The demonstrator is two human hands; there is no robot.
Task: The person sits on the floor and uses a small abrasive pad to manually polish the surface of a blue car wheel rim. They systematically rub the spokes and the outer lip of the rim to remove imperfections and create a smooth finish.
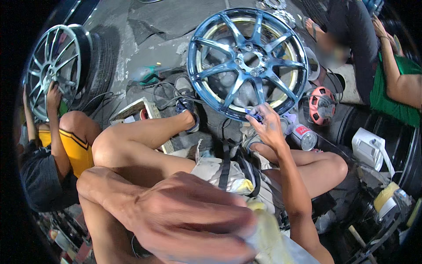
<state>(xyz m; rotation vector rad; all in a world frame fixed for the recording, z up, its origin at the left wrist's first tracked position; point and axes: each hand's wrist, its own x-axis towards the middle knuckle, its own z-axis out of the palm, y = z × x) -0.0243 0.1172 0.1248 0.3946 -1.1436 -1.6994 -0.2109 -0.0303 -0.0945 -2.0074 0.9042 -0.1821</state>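
Observation:
A blue, shiny multi-spoke wheel rim (252,86) stands tilted before me, its lower edge near my feet. My right hand (268,125) is closed on that lower edge, fingertips stained bluish; a small dark-blue patch shows at them, too unclear to name. Very close to the camera, my left hand (193,215) is large and smeared by motion, its fingers bent. A pale yellowish cloth-like thing (268,229) shows beside those fingers; whether they hold it is hidden by blur.
At the left, another person's hand (53,94) touches a silver wheel (52,66) by a tyre (103,66). A person in green sits far right. Around me are a crate (132,110), a green bottle (147,75), a can (304,136), a red slotted thing (322,105) and a white box (368,148).

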